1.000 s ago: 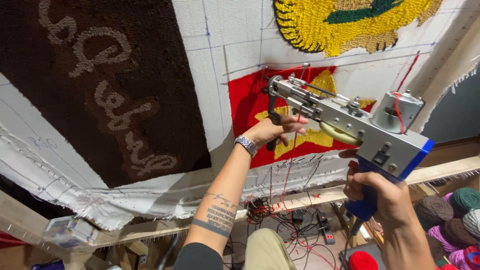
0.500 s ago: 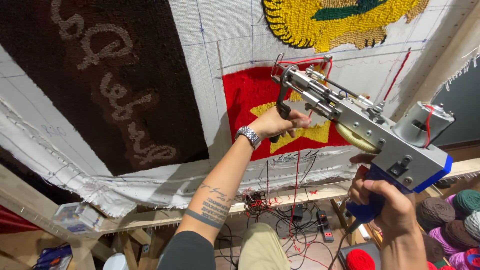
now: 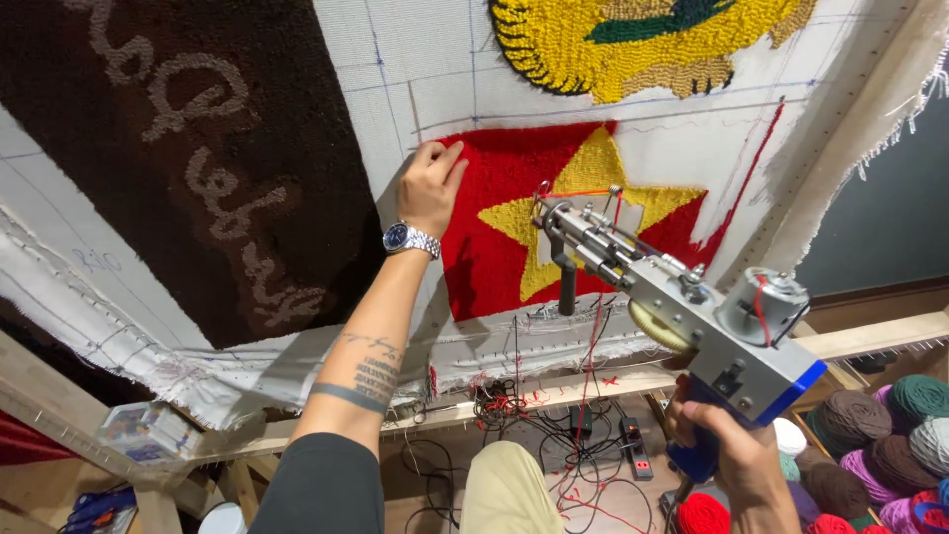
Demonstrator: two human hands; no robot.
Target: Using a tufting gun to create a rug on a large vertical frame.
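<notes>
Workshop, head-cam view: right hand [image 3: 736, 460] at lower right, fingers wrapped tight round the blue grip of a tufting gun [image 3: 682, 307], held clear of the cloth w/ its needle end tilted up-left toward the work. Grey metal body, round motor on top, black front handle hanging free below the barrel; red yarn [image 3: 583, 193] threads thru the tip.

Left arm reaches up from bottom centre, tattooed forearm, silver wristwatch [image 3: 409, 238] w/ blue dial. Left hand [image 3: 431, 183] rests flat on the backing cloth [image 3: 415, 59], fingers together and extended, fingertips at the top-left corner of the red tufted patch [image 3: 489, 257]; it grips nothing. The patch carries a yellow star [image 3: 583, 213], directly behind the gun's tip.

Below, betw. the arms: cables and a power strip [image 3: 633, 445] on the floor, loose red threads around. Yarn balls [image 3: 880, 455] in green, brown, purple and red piled at lower right. Wooden frame rail [image 3: 870, 336] runs under the cloth.

Further up the cloth: a large dark brown tufted panel [image 3: 198, 148] w/ grey-beige script at left, and a yellow-and-green tufted piece [image 3: 633, 44] at top, only partly in view.
</notes>
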